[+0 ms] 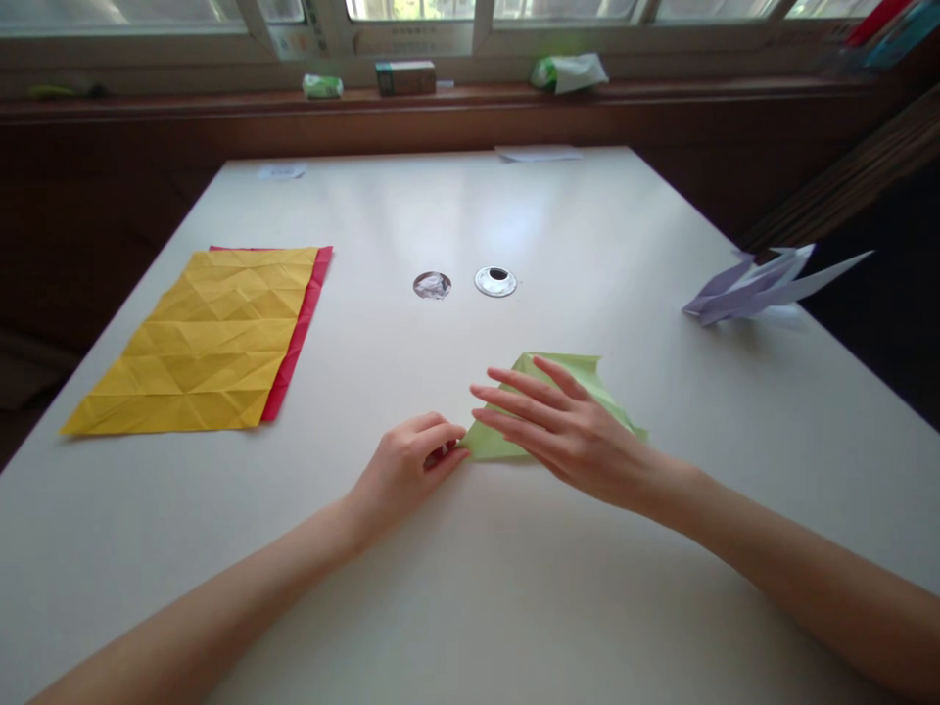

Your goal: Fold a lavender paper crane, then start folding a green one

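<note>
A folded sheet of light green paper [580, 369] lies on the white table in front of me. My left hand [411, 455] pinches its left corner between thumb and forefinger. Across the middle of the sheet rests my right hand [569, 426], palm down, with its fingers stretched out and slightly spread toward the left. That hand covers much of the paper, so its folds there are hidden.
Creased yellow paper [210, 338] overlaps red paper [290, 367] on the left. A folded purple paper figure [749, 289] stands near the right edge. Two round holes, one with a metal ring [485, 283], sit mid-table. A small box [405, 77] is on the window ledge.
</note>
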Motion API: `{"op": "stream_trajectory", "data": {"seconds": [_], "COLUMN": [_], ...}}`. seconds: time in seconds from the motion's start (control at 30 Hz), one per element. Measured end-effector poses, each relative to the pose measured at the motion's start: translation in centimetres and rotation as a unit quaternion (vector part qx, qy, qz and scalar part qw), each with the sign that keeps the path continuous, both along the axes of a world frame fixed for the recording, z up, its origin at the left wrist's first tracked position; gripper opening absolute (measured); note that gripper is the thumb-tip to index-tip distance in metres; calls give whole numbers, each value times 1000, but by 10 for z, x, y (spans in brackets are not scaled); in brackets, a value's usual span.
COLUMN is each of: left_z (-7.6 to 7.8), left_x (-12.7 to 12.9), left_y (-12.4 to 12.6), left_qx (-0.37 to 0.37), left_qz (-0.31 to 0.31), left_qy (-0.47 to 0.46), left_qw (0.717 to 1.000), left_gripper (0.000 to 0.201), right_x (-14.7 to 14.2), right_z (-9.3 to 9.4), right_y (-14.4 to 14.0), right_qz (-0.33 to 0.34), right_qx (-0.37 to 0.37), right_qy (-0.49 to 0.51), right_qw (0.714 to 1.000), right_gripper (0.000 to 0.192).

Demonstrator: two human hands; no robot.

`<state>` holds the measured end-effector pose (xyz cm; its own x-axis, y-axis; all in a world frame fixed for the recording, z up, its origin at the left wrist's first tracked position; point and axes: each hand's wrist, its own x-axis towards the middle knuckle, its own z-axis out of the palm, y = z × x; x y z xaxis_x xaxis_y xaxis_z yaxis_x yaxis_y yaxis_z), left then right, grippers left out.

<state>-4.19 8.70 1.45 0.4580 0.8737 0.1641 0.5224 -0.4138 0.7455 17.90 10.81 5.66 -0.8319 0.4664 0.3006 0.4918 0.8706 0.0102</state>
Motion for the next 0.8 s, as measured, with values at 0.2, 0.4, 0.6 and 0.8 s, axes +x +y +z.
{"op": "stream_trajectory", "data": {"seconds": [0.2, 0.4, 0.6, 0.8], "left_z": [-2, -4, -3, -3], "left_x": [1, 1, 0, 1], "left_y": [-2, -2, -2, -1], "left_qx": [38, 45, 40, 42], "left_qz": [-25, -18, -23, -25], "left_qy": [33, 59, 72, 68], "left_qw": [998, 997, 996, 996], "left_gripper": [18, 10, 4, 8], "right_x": [-3, -2, 2, 5], "right_z": [-15, -17, -9, 4], "right_y": [-1, 3, 8, 6], "right_qz": [6, -21, -32, -93], "right_qx": [-14, -56, -190, -252], "right_qy": [-4, 15, 0, -43], "right_qw": [1000, 998, 981, 962], "right_gripper": [36, 22, 9, 19]}}
